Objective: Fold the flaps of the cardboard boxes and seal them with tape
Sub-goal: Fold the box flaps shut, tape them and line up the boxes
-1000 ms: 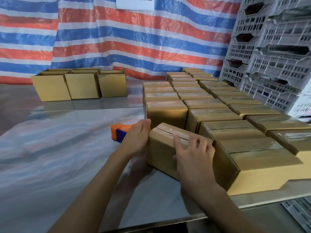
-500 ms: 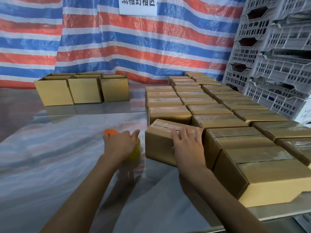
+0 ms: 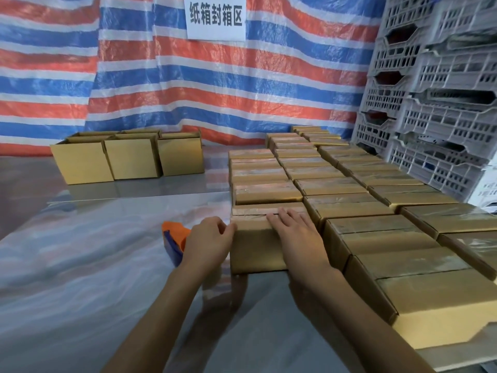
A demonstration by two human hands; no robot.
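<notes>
A taped cardboard box [image 3: 256, 250] sits on the shiny table at the near end of the left column of boxes. My right hand [image 3: 297, 234] lies flat on its top with straight fingers reaching to the tape seam. My left hand [image 3: 209, 242] is at the box's left side, loosely curled, with its fingertips touching the upper left corner. Just behind that hand an orange and blue tape dispenser [image 3: 174, 235] lies on the table, partly hidden by it. I cannot see the left hand holding anything.
Several sealed boxes [image 3: 376, 227] fill the right half of the table in rows. Three open boxes [image 3: 131, 158] stand at the back left. Grey plastic crates [image 3: 435, 109] are stacked on the right. A striped tarp [image 3: 188, 84] hangs behind.
My left hand left the tape dispenser and came back to the box's left corner. The box now sits square in line with its column; my right hand stays flat on top.
</notes>
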